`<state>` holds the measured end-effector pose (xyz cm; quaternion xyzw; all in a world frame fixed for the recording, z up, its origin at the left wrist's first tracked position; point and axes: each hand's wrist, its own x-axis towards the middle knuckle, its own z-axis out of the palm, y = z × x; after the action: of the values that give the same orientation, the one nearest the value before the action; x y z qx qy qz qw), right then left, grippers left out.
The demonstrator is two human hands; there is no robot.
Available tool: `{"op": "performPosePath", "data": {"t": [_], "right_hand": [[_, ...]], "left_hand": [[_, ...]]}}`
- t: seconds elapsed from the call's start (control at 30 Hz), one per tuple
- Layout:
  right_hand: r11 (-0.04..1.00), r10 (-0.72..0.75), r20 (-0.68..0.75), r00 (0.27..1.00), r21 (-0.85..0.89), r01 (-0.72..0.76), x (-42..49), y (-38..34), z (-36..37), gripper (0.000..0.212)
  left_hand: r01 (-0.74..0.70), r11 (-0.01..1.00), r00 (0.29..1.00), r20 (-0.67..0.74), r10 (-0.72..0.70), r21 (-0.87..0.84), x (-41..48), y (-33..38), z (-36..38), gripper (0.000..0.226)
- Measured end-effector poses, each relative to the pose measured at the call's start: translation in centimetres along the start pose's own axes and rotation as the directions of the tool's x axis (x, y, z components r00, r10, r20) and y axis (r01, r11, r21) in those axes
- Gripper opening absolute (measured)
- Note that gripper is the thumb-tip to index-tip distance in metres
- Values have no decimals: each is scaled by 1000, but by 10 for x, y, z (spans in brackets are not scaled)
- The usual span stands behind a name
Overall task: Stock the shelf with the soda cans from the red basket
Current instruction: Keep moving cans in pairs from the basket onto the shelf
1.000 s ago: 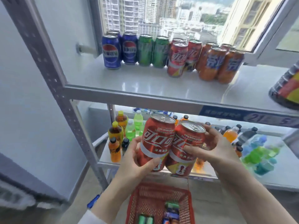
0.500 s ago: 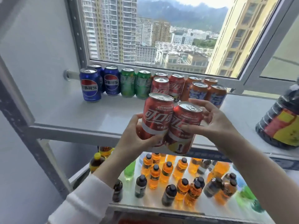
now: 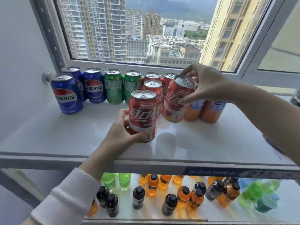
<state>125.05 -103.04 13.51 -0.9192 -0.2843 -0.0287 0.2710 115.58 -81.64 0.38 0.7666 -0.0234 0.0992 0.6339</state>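
My left hand grips a red cola can upright, its base on or just above the white top shelf. My right hand holds a second red cola can from above by its upper rim, tilted, just over the shelf to the right of the first. Behind them stand three more red cans, two green cans and three blue cans in a row by the window. Orange cans sit partly hidden behind my right hand's can. The red basket is out of view.
The window frame runs right behind the can row. On the lower shelf stand several orange, dark and green bottles. A dark large bottle shows at the far right edge. A metal upright stands at the back left.
Both hands carried the two red cans up from below the shelf edge and forward over the top shelf. The cans, held together before, are now apart, the left one lowered to the shelf.
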Motion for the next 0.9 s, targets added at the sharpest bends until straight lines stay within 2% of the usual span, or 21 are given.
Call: {"op": "performPosePath", "data": {"t": [0.13,0.4,0.6,0.9], "right_hand": [[985,7,114,993,-171,12,19,1,-4,71],[952,39,204,978,-304,25,46,11,7,77],[916,33,195,980,-398,48,61,18,13,78],[917,23,190,981,-396,55,69,21,17,77]], "left_hand": [[15,1000,1000,19,-15,-5,5,-5,-6,69],[20,1000,1000,17,-21,24,7,-4,-10,57],[17,999,1000,23,-18,51,13,-3,-11,54],[24,996,999,32,-28,91,20,-4,1,63]]}}
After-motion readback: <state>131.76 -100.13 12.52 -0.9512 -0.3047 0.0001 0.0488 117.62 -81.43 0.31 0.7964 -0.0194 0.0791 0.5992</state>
